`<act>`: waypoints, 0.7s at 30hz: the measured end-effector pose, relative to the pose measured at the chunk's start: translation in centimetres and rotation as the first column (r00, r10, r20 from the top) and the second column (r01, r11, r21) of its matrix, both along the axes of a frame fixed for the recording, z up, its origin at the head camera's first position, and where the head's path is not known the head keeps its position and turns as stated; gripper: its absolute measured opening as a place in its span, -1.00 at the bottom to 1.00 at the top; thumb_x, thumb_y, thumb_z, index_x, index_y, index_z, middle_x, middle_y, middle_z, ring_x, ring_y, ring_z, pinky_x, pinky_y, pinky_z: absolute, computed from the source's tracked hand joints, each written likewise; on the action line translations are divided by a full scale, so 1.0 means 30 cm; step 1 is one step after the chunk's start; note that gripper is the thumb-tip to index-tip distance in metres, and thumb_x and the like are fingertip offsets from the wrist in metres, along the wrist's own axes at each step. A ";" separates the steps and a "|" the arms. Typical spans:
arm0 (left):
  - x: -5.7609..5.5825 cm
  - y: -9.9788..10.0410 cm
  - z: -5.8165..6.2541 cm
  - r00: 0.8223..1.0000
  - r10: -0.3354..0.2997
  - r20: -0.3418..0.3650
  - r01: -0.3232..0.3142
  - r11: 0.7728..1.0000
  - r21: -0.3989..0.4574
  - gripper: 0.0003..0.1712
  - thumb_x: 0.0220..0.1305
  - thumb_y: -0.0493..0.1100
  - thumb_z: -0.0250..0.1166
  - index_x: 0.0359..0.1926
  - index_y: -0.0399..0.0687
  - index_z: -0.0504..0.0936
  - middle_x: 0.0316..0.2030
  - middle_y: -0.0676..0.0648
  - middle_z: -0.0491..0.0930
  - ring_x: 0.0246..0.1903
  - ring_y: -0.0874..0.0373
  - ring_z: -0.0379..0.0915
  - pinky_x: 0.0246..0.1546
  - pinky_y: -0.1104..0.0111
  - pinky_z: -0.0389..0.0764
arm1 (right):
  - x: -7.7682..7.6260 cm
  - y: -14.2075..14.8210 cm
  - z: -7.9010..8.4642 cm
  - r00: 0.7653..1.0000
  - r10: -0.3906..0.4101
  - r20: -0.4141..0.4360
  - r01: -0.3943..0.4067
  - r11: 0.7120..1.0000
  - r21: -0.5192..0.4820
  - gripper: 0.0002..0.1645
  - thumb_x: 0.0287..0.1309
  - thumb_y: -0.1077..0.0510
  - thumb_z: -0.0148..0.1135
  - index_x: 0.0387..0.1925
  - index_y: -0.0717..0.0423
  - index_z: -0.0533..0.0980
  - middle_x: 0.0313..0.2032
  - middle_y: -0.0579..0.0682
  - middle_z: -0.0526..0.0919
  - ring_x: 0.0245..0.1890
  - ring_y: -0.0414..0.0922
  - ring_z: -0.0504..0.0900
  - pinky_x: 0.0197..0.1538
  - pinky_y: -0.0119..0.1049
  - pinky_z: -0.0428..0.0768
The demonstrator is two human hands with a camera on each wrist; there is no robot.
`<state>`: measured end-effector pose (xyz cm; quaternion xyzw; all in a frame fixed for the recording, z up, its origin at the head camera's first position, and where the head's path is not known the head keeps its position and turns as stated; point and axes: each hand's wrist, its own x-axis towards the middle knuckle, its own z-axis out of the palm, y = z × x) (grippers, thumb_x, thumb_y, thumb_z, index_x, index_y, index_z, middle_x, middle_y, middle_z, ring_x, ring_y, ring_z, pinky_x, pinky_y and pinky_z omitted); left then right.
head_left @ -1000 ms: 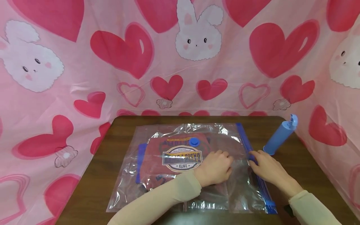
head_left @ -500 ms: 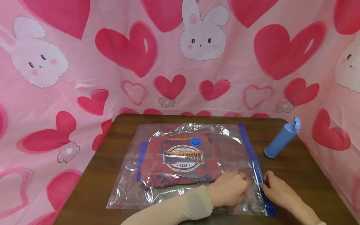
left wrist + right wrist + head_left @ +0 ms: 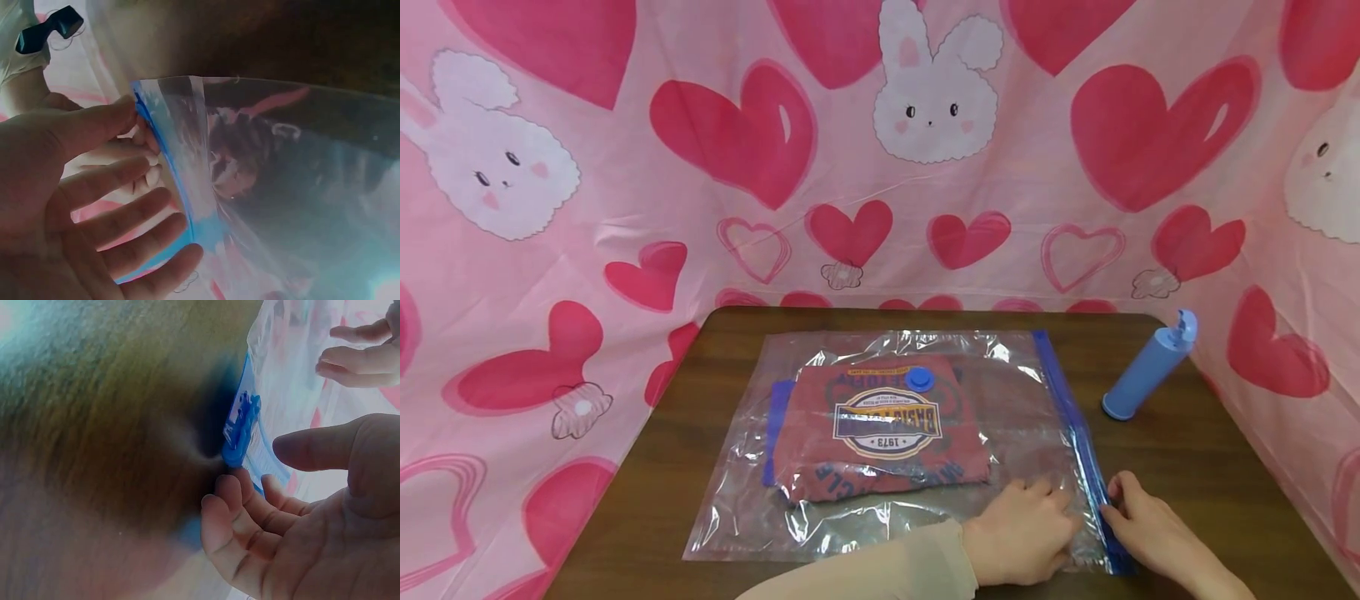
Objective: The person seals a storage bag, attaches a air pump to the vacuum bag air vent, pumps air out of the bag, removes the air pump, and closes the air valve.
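A clear plastic storage bag (image 3: 820, 533) lies flat on the table with a folded red printed garment (image 3: 805, 400) inside. On its top is a round blue valve cap (image 3: 919, 379). A blue zip strip (image 3: 1060, 392) runs along the bag's right side, and its slider (image 3: 244, 431) shows by the corner in the right wrist view. The left hand (image 3: 1024, 533) is over the bag's front right part; its thumb reaches the blue edge in the left wrist view, fingers extended. My right hand (image 3: 1157, 529) is at the strip's front end, thumb apart from its loosely bent fingers.
A light blue hand pump (image 3: 1146, 375) stands tilted in view on the dark wooden table (image 3: 700, 400), right of the bag. A pink curtain (image 3: 880, 183) with hearts and rabbits closes off the back and sides.
Both hands have moved toward the near side along the zip strip, to the bag's front right corner. The left hand has come off the garment, which now shows whole.
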<state>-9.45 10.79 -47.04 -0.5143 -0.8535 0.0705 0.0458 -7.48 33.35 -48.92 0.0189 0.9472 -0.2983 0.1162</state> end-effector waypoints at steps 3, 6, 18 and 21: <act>0.008 -0.009 -0.007 1.000 0.005 0.005 -0.005 1.000 -0.016 -0.63 0.29 0.43 0.36 0.03 0.53 0.69 0.01 0.28 0.55 -0.01 0.34 0.40 -0.14 0.38 0.52 | 0.003 -0.001 -0.004 1.000 0.002 -0.007 -0.002 1.000 0.011 -0.73 0.42 0.23 0.22 -0.05 0.22 0.31 -0.48 -0.06 0.39 -0.50 -0.10 0.43 -0.43 -0.23 0.39; 0.015 -0.017 -0.016 1.000 0.015 0.007 -0.014 0.999 -0.028 -0.58 0.15 0.49 0.44 -0.03 0.58 0.70 -0.05 0.29 0.53 -0.05 0.35 0.39 -0.19 0.39 0.47 | 0.002 -0.001 -0.007 1.000 -0.002 0.005 0.001 1.000 0.013 -0.72 0.42 0.24 0.21 -0.03 0.23 0.29 -0.47 -0.06 0.40 -0.50 -0.10 0.43 -0.41 -0.22 0.40; 0.022 -0.035 -0.047 0.999 0.036 0.003 -0.036 0.999 -0.036 -0.58 0.10 0.36 0.53 -0.01 0.56 0.72 -0.07 0.30 0.54 -0.06 0.33 0.39 -0.21 0.40 0.44 | 0.006 -0.014 -0.012 0.998 -0.028 0.062 0.029 1.000 -0.007 -0.56 0.40 0.23 0.22 0.07 0.32 0.19 -0.42 0.01 0.42 -0.47 -0.07 0.45 -0.40 -0.17 0.43; 0.018 -0.043 -0.050 0.999 0.035 0.024 -0.035 0.999 -0.025 -0.62 0.14 0.25 0.53 0.00 0.52 0.73 -0.06 0.30 0.54 -0.05 0.33 0.40 -0.20 0.40 0.46 | 0.007 -0.022 -0.013 0.997 -0.040 0.067 0.041 0.999 -0.010 -0.56 0.40 0.22 0.23 0.07 0.31 0.20 -0.43 0.00 0.41 -0.48 -0.06 0.44 -0.41 -0.17 0.42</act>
